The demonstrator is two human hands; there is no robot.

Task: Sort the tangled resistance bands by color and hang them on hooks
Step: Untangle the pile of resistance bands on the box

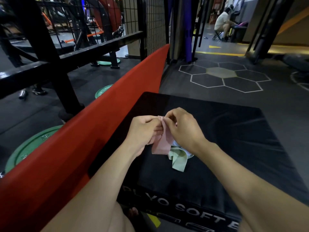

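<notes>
Pink band pinched between fingers of left hand and right hand.

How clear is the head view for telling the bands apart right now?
Head view: dim gym light, but pink band, green band and a pale blue one read distinctly against the black plyo box; wide-angle bending at edges; both hands sharp, background soft.

Wide red stretched band walls off the left; black soft plyo box top lies open rightward; black wire-mesh rack blocks ahead-left.
</notes>
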